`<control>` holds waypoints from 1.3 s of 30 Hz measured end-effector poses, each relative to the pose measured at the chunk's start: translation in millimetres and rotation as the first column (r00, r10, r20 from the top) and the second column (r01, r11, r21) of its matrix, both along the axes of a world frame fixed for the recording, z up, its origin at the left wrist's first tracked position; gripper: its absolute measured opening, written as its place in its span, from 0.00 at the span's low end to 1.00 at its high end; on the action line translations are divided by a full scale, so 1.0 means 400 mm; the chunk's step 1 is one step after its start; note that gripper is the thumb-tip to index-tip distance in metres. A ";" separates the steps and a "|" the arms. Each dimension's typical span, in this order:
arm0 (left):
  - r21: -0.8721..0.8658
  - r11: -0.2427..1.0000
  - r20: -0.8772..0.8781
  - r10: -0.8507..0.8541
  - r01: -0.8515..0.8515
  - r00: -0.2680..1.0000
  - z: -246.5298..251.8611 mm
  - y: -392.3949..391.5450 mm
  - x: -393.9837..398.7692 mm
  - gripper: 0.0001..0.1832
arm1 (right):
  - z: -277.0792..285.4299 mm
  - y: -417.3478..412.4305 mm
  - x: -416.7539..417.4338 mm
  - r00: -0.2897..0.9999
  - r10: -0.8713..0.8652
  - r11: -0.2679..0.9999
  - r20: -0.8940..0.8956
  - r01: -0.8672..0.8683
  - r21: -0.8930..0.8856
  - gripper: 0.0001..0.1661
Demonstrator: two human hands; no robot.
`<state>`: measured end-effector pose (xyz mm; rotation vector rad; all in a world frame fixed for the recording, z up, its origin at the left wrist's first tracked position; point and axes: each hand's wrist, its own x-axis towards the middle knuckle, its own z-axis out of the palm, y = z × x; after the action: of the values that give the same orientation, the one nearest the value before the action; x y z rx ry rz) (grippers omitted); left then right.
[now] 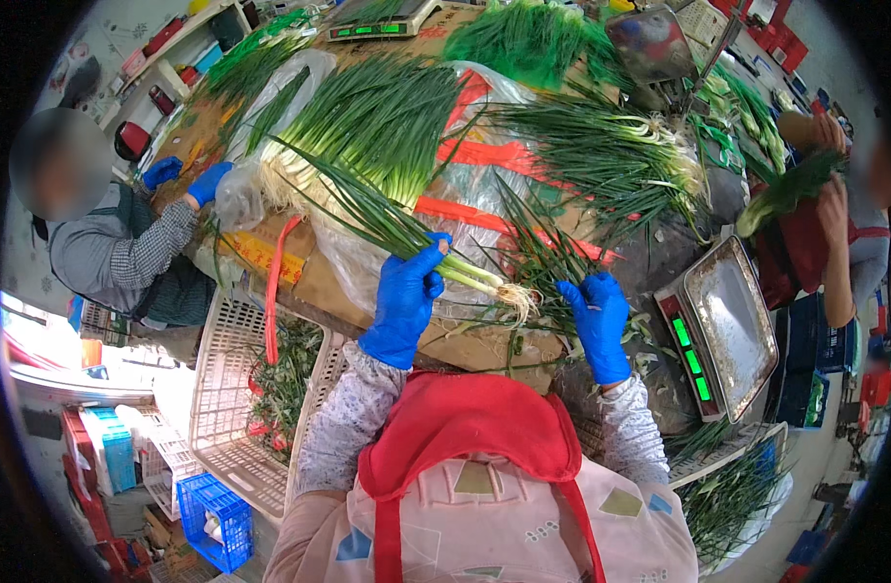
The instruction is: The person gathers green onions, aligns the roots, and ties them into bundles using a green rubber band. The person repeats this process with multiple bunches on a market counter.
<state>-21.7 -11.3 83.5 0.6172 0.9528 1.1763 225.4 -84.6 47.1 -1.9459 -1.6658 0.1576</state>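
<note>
My left hand (405, 302), in a blue glove, grips a small bunch of scallions (387, 229) near its white stems. Its leaves slant up to the left, and the roots point right towards my other hand. My right hand (598, 321), also gloved in blue, is curled beside those roots, above loose scallion leaves (540, 251); whether it pinches anything is not plain. Beyond my left hand lies a large pile of scallions (372, 124), its roots facing left. Another heap of scallions (606, 157) lies further right, its roots facing right.
A digital scale (722, 335) with a metal pan stands right of my right hand. Red plastic tape (489, 218) crosses clear plastic sheeting. At my lower left is a white plastic crate (226, 408) holding greens. Co-workers stand at left (117, 240) and right (802, 240).
</note>
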 end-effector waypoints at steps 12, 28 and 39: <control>0.111 0.942 -0.051 -0.313 0.317 0.948 0.013 -0.020 0.016 0.26 | 0.038 0.047 -0.154 0.144 0.022 0.934 -0.989 -0.355 -0.031 0.09; 0.115 0.971 -0.289 -0.170 0.211 0.942 -0.007 -0.046 0.035 0.12 | -0.001 0.032 -0.153 0.859 0.459 0.848 0.225 -0.499 0.177 0.10; 0.080 0.983 -0.293 -0.133 0.162 0.947 -0.012 -0.056 0.035 0.12 | 0.025 0.033 -0.061 0.940 0.305 0.884 0.151 -0.338 0.324 0.10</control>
<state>-7.5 -33.7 78.8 0.9465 1.0739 1.0226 201.0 -71.2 57.1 -1.4280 -1.9253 -0.1024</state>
